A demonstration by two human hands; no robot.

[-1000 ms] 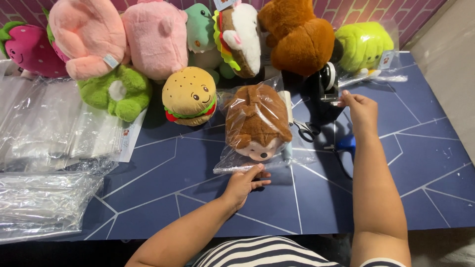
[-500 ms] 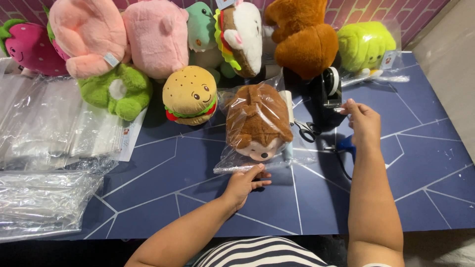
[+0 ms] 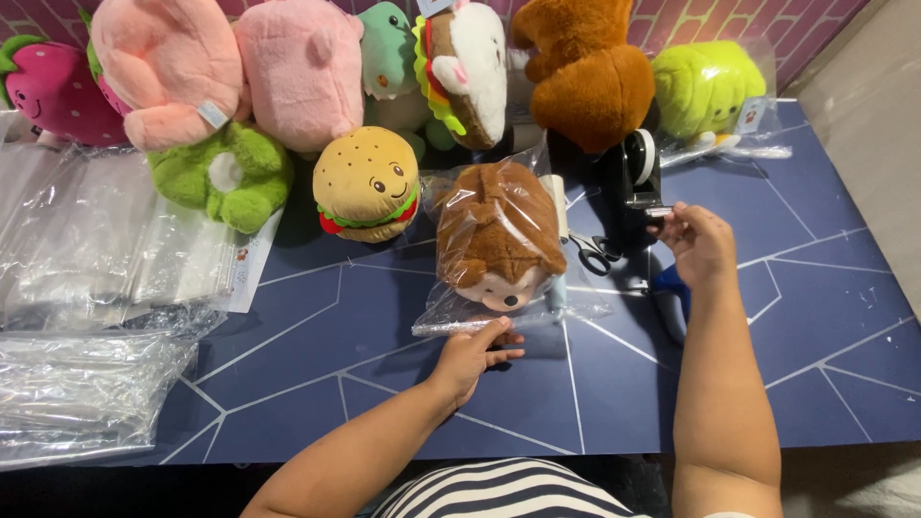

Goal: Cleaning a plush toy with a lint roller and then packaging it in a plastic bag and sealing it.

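Pressing down on the folded edge of a clear plastic bag (image 3: 499, 288), the left hand (image 3: 473, 353) lies with fingers flat and spread, gripping nothing. Inside that bag lies one brown plush animal with a pale face (image 3: 499, 235), on the table just ahead of the hand. The right hand (image 3: 703, 242) pinches a short strip of clear tape at the black tape dispenser (image 3: 633, 187), thumb and fingertips closed on it. One pair of scissors (image 3: 593, 251) lies between bag and dispenser. Nine unbagged or bagged plush toys line the far edge, among them one burger-shaped plush (image 3: 367, 184). Two stacks of empty clear bags (image 3: 86, 317) sit left. The dark blue tabletop with white geometric lines (image 3: 317, 345) meets a brick wall.
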